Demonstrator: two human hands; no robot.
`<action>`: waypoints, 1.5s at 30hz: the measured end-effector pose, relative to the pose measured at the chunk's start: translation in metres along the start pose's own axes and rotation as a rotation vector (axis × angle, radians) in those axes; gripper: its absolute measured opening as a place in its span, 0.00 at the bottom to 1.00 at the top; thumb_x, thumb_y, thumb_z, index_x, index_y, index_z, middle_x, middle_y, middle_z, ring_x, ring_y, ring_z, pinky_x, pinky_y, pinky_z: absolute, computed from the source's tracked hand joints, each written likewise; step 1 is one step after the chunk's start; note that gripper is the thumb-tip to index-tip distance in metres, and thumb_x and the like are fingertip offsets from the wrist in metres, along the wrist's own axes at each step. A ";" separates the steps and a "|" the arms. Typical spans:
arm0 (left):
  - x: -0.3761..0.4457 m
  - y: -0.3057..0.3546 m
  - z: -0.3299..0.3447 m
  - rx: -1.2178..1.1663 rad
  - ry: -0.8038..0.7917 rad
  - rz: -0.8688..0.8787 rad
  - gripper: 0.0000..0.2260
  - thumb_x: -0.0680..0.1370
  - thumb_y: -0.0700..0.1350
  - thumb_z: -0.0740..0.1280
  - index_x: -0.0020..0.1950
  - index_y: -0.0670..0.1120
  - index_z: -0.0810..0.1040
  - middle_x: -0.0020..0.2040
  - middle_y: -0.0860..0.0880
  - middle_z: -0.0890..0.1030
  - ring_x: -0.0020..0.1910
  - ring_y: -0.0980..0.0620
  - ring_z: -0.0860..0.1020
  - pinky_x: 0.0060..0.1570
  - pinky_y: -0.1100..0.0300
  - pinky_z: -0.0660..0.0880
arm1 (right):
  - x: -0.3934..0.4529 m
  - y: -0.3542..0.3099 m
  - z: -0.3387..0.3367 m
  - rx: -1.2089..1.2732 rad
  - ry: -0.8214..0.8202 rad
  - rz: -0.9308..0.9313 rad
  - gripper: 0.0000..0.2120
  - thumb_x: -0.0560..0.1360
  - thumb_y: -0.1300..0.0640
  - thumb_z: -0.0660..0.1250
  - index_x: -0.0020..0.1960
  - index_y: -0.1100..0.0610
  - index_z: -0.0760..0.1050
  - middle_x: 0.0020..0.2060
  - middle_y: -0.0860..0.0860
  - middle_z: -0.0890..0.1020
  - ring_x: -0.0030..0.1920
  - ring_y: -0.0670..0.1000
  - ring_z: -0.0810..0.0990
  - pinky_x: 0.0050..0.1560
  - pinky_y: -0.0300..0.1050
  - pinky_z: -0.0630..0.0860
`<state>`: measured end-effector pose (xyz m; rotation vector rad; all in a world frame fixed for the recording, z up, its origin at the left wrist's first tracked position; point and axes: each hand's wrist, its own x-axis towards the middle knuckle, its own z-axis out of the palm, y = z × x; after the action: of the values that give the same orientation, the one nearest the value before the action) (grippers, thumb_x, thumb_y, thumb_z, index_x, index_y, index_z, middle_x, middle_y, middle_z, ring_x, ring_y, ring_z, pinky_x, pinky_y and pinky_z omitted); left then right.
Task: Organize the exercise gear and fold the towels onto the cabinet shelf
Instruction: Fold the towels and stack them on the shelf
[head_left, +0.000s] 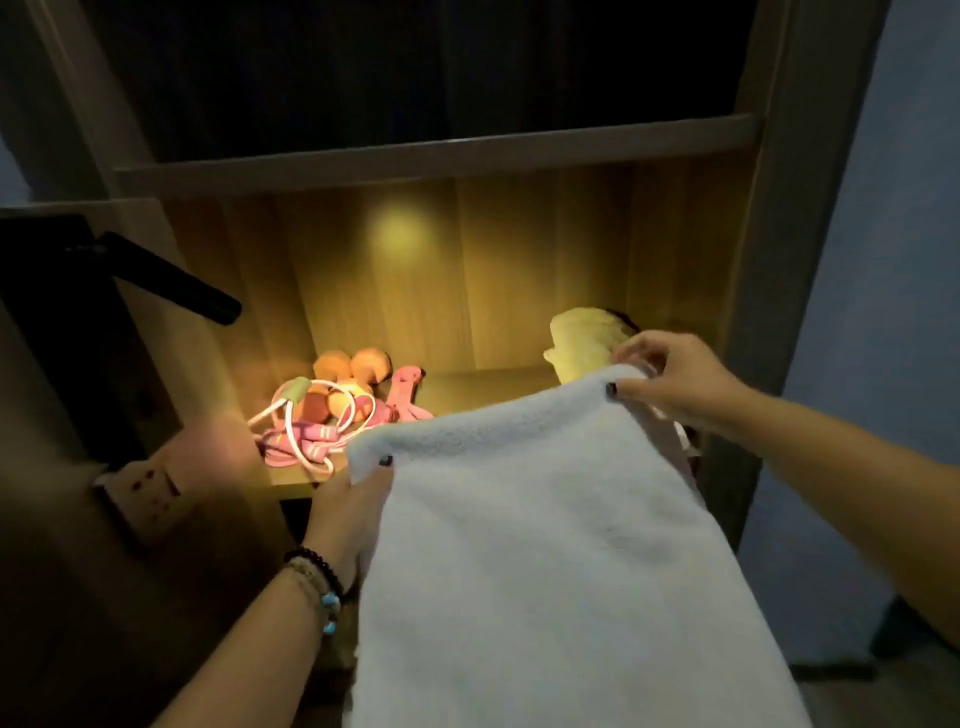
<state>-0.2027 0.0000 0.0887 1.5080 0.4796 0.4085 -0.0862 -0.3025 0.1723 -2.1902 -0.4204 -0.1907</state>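
Note:
A pale blue-white towel (545, 545) hangs spread in front of the lit cabinet shelf (467, 384). My left hand (345, 512) pinches its upper left corner, thumb on the front. My right hand (670, 379) pinches the upper right corner, higher and further back. On the shelf's left lie orange dumbbells (358, 366), a pink and white jump rope (306, 431) and a pink hand gripper (408, 395). A yellowish bundled towel (584, 340) sits at the shelf's right, just behind my right hand.
A dark handle (171, 283) juts out from the left side panel. A wall socket (148, 493) sits low on the left. An upper shelf board (441, 153) crosses above, dark beyond it. A blue wall (883, 312) borders the cabinet's right.

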 end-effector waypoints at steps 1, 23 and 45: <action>0.003 -0.025 0.000 0.023 -0.035 -0.139 0.09 0.78 0.42 0.67 0.52 0.37 0.81 0.48 0.38 0.84 0.42 0.45 0.82 0.43 0.54 0.78 | -0.003 0.022 0.022 -0.012 -0.015 0.073 0.20 0.70 0.58 0.76 0.59 0.53 0.76 0.58 0.52 0.77 0.58 0.53 0.76 0.54 0.49 0.77; 0.033 -0.092 -0.005 -0.201 -0.312 -0.593 0.14 0.79 0.53 0.64 0.53 0.43 0.79 0.39 0.44 0.83 0.33 0.47 0.82 0.32 0.57 0.79 | -0.076 0.138 0.065 0.852 -0.375 1.010 0.27 0.62 0.48 0.76 0.58 0.57 0.79 0.52 0.61 0.84 0.48 0.62 0.84 0.41 0.55 0.81; -0.062 -0.042 -0.026 -0.075 -0.590 -0.621 0.25 0.75 0.49 0.65 0.70 0.42 0.72 0.64 0.39 0.78 0.55 0.39 0.81 0.48 0.49 0.81 | -0.130 0.075 0.048 1.013 -0.417 0.845 0.20 0.64 0.53 0.71 0.54 0.60 0.81 0.51 0.64 0.83 0.46 0.64 0.84 0.44 0.54 0.79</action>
<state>-0.2706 -0.0130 0.0496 1.2493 0.4236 -0.4890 -0.1806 -0.3366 0.0511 -1.2147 0.2042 0.7866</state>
